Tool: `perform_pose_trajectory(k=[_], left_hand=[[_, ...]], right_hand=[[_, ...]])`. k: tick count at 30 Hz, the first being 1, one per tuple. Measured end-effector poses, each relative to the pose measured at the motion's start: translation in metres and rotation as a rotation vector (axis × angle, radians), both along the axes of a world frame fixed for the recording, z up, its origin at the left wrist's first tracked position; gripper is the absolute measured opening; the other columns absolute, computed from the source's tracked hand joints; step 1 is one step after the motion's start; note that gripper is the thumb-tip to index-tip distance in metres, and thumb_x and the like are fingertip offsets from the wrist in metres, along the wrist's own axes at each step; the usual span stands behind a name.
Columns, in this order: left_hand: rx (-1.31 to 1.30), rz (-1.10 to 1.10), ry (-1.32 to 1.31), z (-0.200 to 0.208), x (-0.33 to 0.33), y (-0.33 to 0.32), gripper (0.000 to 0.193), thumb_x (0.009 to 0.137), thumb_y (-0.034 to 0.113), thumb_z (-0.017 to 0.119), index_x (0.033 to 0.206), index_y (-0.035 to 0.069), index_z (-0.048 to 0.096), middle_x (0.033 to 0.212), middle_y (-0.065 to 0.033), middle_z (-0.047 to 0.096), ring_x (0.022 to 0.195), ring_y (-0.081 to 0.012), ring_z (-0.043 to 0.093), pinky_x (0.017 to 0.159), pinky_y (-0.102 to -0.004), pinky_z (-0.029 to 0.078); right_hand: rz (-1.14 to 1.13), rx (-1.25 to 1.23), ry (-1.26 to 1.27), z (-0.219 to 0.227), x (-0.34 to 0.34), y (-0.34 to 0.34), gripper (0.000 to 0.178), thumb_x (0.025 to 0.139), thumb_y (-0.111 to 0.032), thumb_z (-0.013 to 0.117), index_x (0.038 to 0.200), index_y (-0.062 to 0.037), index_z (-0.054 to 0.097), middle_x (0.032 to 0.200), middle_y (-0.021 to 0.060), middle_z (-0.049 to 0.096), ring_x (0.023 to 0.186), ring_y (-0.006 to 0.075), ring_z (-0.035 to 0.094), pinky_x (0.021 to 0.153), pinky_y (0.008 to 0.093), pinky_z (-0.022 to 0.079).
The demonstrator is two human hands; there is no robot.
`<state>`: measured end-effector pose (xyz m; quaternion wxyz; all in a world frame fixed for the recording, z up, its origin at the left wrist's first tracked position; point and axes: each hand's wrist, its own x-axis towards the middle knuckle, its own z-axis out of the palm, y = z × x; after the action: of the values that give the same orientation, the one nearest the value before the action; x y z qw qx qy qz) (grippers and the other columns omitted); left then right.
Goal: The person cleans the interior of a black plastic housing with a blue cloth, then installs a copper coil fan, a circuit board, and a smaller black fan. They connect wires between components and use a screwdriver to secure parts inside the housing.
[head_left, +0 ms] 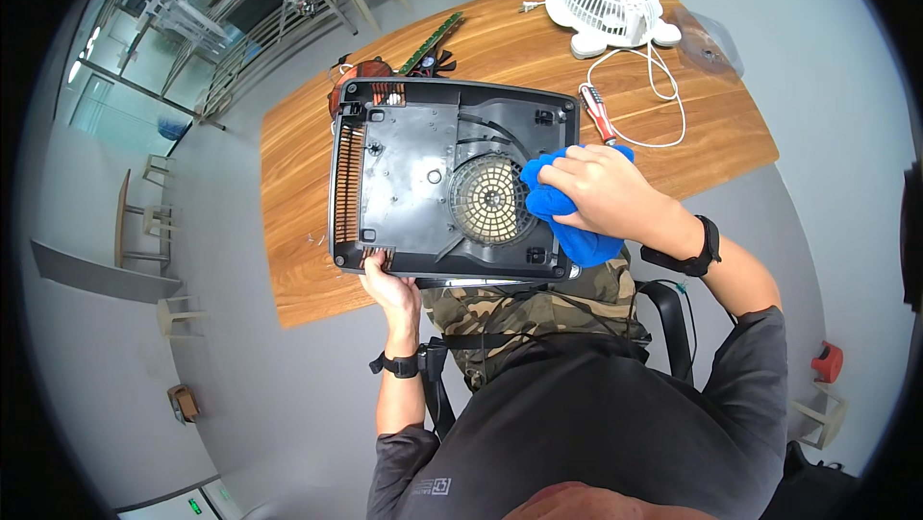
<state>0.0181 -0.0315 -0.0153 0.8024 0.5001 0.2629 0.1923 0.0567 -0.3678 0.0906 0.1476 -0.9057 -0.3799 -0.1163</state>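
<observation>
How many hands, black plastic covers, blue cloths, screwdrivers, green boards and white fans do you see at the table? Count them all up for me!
Hands: 2, the left hand and the right hand
Black plastic cover: 1
Blue cloth: 1
Screwdriver: 1
Green board: 1
White fan: 1
Total: 7

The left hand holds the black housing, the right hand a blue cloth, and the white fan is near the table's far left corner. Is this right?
Wrong corner: the head view shows the white fan near the far right corner of the table. The left hand holds the housing, the right hand a blue cloth.
</observation>
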Motion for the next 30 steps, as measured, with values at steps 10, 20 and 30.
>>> perform_pose_trajectory(k=[10,20,30], left_hand=[[0.051,-0.068,-0.078,0.019,0.007,-0.006,0.007,0.098,0.014,0.049,0.096,0.009,0.054,0.073,0.0010,0.056,0.043,-0.0087,0.043,0.035,-0.0239,0.029],[0.794,-0.083,-0.813,0.169,0.046,-0.035,0.021,0.102,0.011,0.051,0.109,-0.004,0.065,0.108,-0.0121,0.069,0.087,-0.0183,0.069,0.079,-0.0307,0.058],[0.736,-0.335,-1.046,0.199,0.011,-0.027,0.049,0.107,0.025,0.053,0.147,0.005,0.033,0.125,-0.0350,0.065,0.110,-0.0359,0.071,0.098,-0.0442,0.058]], right_hand=[[-0.025,-0.025,0.009,0.002,-0.006,-0.009,0.046,0.072,-0.026,0.087,0.106,-0.0089,0.061,0.092,0.0072,0.067,0.093,0.0269,0.067,0.081,0.0395,0.053],[-0.258,0.096,-0.340,0.079,-0.015,-0.025,0.048,0.074,-0.025,0.084,0.114,-0.0080,0.064,0.099,0.0079,0.069,0.096,0.0273,0.068,0.086,0.0389,0.055],[-0.266,0.285,-0.555,0.096,0.004,-0.036,0.047,0.075,-0.021,0.082,0.117,-0.0081,0.067,0.109,0.0086,0.069,0.105,0.0297,0.067,0.089,0.0403,0.054]])
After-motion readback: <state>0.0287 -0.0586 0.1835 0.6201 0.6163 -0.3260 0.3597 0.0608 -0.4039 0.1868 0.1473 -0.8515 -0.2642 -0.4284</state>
